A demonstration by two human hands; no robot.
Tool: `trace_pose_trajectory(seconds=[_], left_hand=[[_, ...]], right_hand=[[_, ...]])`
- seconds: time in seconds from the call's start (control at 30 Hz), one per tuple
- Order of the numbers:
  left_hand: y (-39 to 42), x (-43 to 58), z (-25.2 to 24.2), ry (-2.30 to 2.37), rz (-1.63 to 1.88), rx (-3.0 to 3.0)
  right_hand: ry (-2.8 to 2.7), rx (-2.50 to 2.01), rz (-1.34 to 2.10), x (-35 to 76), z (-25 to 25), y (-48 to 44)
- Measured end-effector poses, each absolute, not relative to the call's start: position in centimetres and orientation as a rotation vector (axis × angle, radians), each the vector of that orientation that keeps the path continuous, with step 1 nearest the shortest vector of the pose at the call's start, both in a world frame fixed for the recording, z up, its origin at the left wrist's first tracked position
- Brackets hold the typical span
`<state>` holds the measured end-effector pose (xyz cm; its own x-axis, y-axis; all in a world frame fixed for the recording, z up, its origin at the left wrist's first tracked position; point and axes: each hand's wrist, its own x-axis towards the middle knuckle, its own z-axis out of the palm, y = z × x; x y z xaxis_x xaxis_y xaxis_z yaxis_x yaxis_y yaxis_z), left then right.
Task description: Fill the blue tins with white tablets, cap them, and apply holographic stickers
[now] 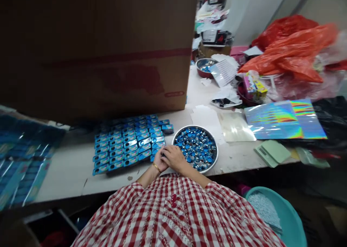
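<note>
My left hand [160, 160] and my right hand [175, 157] meet at the table's front, fingers curled together. Whatever lies between the fingers is hidden by them. To their right stands a round metal bowl [216, 159] full of small round blue and silver cap-like pieces [197, 145]; my right hand is beside its left rim. On the left, rows of small blue packages [130, 145] with dark round spots lie close together, reaching up to my left hand. Two more blue packages [167, 128] sit at the far right end of the rows.
A large cardboard box [94, 51] stands behind the rows. Blue packaged sheets [21, 167] are at the left. Shiny holographic sheets [284, 120], a pale green scale-like device [272, 153] and red plastic bags [292, 51] lie at the right. A teal basin [294, 218] is below the table.
</note>
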<state>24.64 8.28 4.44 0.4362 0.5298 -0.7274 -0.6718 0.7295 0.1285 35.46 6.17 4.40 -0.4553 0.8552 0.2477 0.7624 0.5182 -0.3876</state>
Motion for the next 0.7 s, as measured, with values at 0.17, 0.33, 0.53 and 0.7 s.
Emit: trace_pose_trajectory(seconds=[0.17,0.33,0.53,0.7], left_hand=[[7.8,19.9,4.1,0.804,0.762,-0.304],[8.4,13.1,3.8,0.908,0.797,-0.264],[11.0,4.8,2.8,0.908,0.812,-0.166],[12.2,-0.7,2.4,0.937,0.801,-0.111]], right_hand=[[-2.287,-1.214,0.746,33.1,3.8,7.3],[-1.755,-1.249,1.143,27.2,2.7,9.6],[-0.703,-1.374,1.383,16.0,0.3,11.7],[-0.318,-1.195,1.565,11.1,0.2,12.2]])
